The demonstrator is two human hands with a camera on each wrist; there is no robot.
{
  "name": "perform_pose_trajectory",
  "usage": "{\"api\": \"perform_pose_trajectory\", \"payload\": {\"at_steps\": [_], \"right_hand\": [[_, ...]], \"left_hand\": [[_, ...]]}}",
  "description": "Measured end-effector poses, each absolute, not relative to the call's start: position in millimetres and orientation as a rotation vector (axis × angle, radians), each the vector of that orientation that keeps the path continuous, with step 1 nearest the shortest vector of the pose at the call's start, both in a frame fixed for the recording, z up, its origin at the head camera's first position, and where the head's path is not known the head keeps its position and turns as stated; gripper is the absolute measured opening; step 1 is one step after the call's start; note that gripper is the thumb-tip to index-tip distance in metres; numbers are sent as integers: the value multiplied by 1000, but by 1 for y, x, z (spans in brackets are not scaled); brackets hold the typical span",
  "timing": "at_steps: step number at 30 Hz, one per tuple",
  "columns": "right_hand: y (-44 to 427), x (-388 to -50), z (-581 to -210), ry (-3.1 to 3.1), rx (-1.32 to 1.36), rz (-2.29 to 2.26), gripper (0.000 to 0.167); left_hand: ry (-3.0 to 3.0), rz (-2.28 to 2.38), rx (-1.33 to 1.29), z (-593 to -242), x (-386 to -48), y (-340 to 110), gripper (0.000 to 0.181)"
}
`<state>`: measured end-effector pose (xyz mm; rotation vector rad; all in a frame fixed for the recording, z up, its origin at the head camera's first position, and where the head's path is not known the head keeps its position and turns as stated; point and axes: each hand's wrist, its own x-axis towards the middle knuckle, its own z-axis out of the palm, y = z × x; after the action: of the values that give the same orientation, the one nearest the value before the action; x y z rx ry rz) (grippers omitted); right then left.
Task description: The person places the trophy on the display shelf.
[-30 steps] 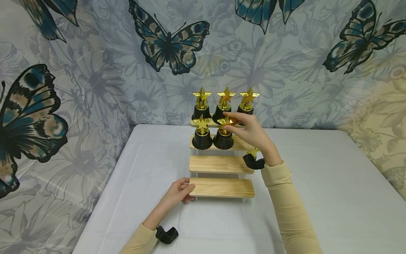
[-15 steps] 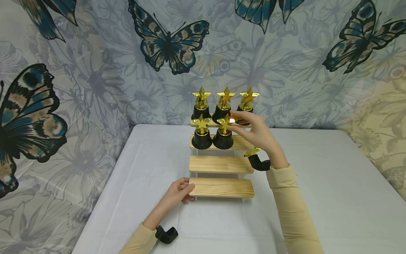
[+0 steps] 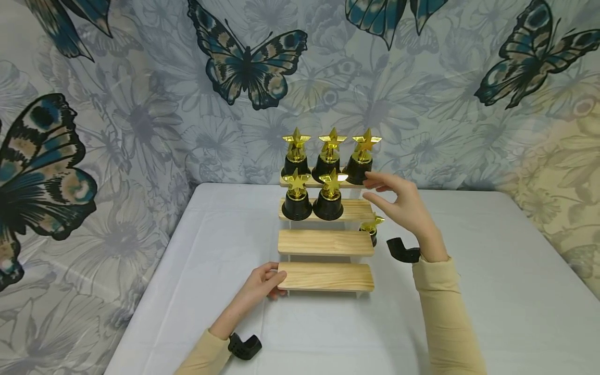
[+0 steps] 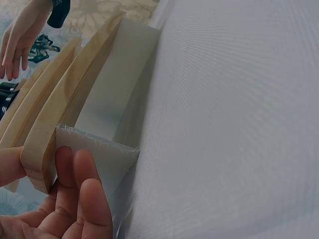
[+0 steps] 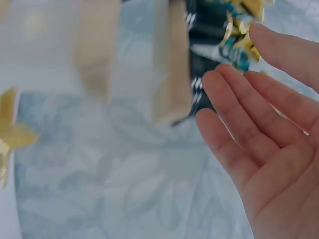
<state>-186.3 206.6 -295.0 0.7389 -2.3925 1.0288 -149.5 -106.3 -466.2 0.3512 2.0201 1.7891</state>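
A tiered wooden display stand [image 3: 325, 275] stands on the white table. My left hand [image 3: 260, 284] grips the left end of its lowest board, thumb on top and fingers beneath; the left wrist view shows these fingers [image 4: 92, 199] curled by the white support. Three gold star trophies with black bases, one of them the right trophy [image 3: 361, 161], fill the top tier. On the tier below are a left trophy [image 3: 297, 200] and a middle trophy [image 3: 329, 200]. To the right of these, my right hand [image 3: 405, 203] hovers with fingers apart, holding nothing.
Another star trophy [image 3: 371, 226] stands beside the stand's right side, partly hidden by a board. The white tablecloth [image 3: 492, 271] stretches out to the right. A butterfly-print backdrop [image 3: 248, 67] rises behind the table.
My right hand has let go of the middle trophy on the second tier and drawn away to the right. That trophy stays in place. My left hand keeps its grip on the stand.
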Motion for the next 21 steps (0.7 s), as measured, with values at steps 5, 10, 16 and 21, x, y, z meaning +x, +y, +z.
{"api": "perform_pose_trajectory", "payload": {"at_steps": [5, 10, 16, 21], "right_hand": [[236, -193, -325, -2438, 667, 1030, 41], [258, -198, -353, -2504, 605, 1062, 41], [268, -201, -376, -2536, 584, 1119, 42], [272, -204, -396, -2582, 570, 1128, 44]], "left_hand": [[2029, 1772, 369, -448, -144, -106, 36], [2041, 1766, 367, -438, -141, -107, 34], [2038, 1766, 375, -441, -142, -107, 36], [2031, 1764, 373, -444, -143, -106, 36]]}}
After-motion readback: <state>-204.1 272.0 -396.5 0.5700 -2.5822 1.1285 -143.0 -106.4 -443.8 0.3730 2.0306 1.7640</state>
